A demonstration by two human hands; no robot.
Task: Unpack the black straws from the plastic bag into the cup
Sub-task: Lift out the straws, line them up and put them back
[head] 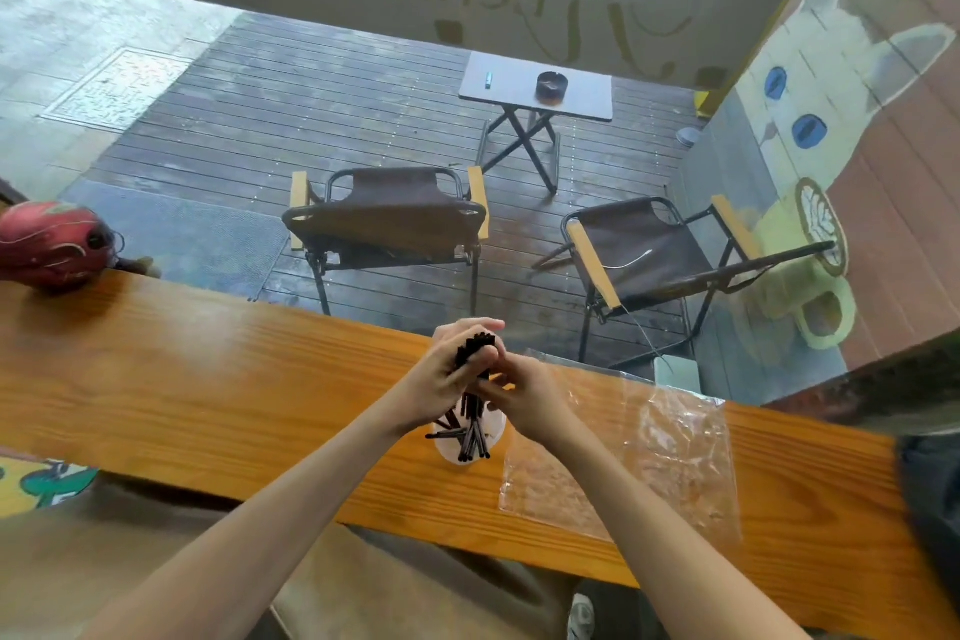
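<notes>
Two bare forearms reach forward from the bottom of the view, without sleeves, watches, bracelets or rings. The left hand [441, 379] and right hand [524, 395] are uncovered, without gloves. Below the wooden counter, tan-brown clothing covers the person's lap.

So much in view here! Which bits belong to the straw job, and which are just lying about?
Part of the job:
- black straws, bundled in the left hand and right hand
- cup, some straws already in it
- plastic bag, flat on the wooden counter

Just lying about:
- red helmet
- two folding chairs
- folding table with ashtray
</notes>
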